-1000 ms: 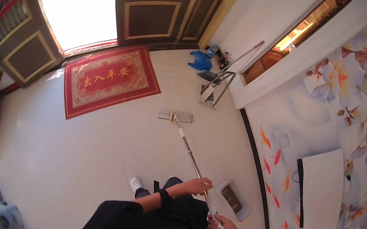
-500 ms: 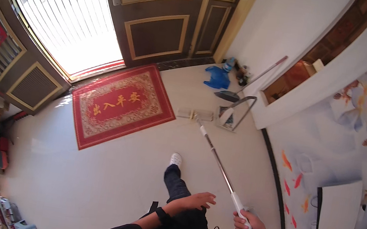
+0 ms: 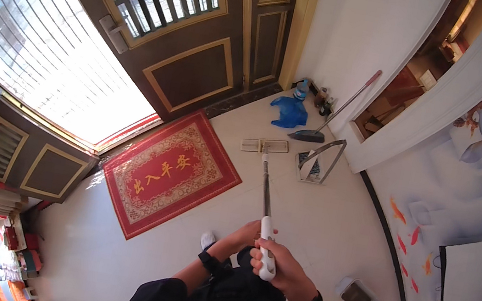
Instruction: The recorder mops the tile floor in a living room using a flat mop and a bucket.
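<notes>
A flat mop (image 3: 267, 196) with a white grip and a metal pole slants away from me. Its pale rectangular head (image 3: 280, 147) lies flat on the floor, right of the red doormat (image 3: 216, 146). My right hand (image 3: 287, 272) is closed around the lower white grip. Just above it, my left hand (image 3: 245, 234) is at the grip's upper end, with fingers passing behind it and fingertips showing on the other side; part of that hold is hidden. Beyond the mop head, a long-handled broom (image 3: 307, 135) leans by the wall, beside a grey dustpan (image 3: 313, 170).
A blue plastic bag (image 3: 289, 113), a water bottle (image 3: 301, 89) and small bottles stand in the door corner. A brown door (image 3: 196, 73) and a bright barred opening (image 3: 60, 50) lie ahead. On the right floor sits a grey container (image 3: 358, 298), near the painted wall (image 3: 433, 183).
My left hand has come from free in the air onto the mop grip. The grip and right hand have swung left, so the pole stands steeper; the view has shifted too.
</notes>
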Tool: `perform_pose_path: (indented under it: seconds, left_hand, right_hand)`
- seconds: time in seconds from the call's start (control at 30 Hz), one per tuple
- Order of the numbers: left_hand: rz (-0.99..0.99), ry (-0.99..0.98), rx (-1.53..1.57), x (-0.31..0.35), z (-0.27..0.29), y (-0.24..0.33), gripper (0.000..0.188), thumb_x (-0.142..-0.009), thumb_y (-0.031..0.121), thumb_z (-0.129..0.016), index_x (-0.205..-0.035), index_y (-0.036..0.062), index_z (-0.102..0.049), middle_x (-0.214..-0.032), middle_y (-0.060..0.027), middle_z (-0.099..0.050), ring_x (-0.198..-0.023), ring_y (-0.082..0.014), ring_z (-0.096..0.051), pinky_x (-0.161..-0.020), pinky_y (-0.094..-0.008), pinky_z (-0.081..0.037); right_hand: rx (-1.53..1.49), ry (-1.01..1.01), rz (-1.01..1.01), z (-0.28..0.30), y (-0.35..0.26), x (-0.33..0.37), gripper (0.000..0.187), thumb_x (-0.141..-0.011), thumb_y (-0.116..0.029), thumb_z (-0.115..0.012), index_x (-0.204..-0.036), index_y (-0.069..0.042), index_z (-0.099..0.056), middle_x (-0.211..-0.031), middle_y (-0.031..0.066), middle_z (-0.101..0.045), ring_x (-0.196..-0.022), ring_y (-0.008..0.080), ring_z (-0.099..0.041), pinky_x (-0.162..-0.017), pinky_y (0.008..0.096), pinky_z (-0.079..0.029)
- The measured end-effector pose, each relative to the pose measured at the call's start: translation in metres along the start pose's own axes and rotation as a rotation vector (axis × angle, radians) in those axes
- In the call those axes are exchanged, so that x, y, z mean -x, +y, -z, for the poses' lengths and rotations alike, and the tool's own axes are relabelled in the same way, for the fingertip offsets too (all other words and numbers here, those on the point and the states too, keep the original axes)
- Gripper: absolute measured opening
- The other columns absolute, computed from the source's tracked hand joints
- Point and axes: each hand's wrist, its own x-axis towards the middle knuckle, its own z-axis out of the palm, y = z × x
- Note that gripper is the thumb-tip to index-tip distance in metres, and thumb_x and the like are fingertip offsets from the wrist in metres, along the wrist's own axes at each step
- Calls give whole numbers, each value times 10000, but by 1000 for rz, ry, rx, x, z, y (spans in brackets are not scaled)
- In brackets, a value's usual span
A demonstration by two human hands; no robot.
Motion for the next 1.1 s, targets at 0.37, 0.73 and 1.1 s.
perform_pose_path:
  seconds: [0.37,0.73,1.1]
  left_hand:
    - [463,-87,1559,-80,53,-46,337,-810,360,-489,-882,31,-485,-765,-67,-531,-734,-208,-505,-663,-301,-409]
    - [766,337,1038,-62,107,-132,326,-845,321,-452,-630,121,-311,-472,16,-243,-370,-113,-260,-361,-245,-256]
    - [778,94,628,52,165,-196,244,-820,255,-470,-665,92,-377,-512,-22,-365,-464,-186,-407,-480,-283,-390]
  right_hand:
    - [-294,290,99,-38,49,31,219,-879,-194,-402,-994,-9,-412,-636,0,-406,-494,85,-383,-480,201,-323]
    - [62,731,221,-93,196,-21,325,-828,-293,-517,-1040,-48,-508,-649,-14,-444,-501,73,-397,-454,197,-329]
    - [144,856,539,-106,355,-74,253,-813,-297,-540,-867,-50,-550,-644,-18,-480,-534,45,-432,-439,195,-343]
